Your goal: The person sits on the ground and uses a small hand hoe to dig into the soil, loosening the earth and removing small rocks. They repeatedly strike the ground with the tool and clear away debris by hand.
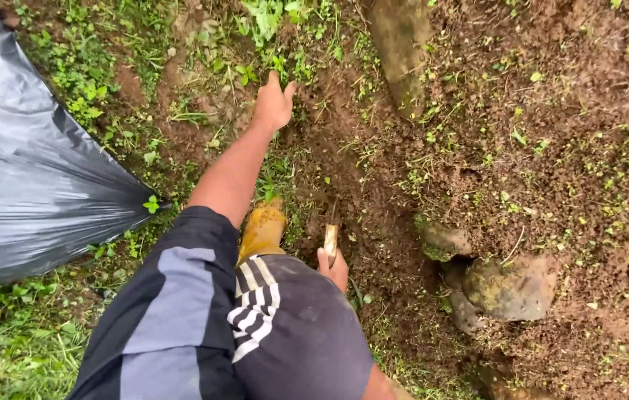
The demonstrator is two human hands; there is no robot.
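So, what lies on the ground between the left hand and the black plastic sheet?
Head view: low green weeds and bare brown soil lie between the left hand and the black plastic sheet.

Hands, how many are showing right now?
2. The left hand reaches into the weeds ahead; the right hand grips a wooden handle by the knee, partly hidden.

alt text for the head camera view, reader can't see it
A crouching person's left hand reaches into low weeds on bare soil, while the right hand grips a wooden tool handle by the knee. A black plastic sheet lies left, stones right.
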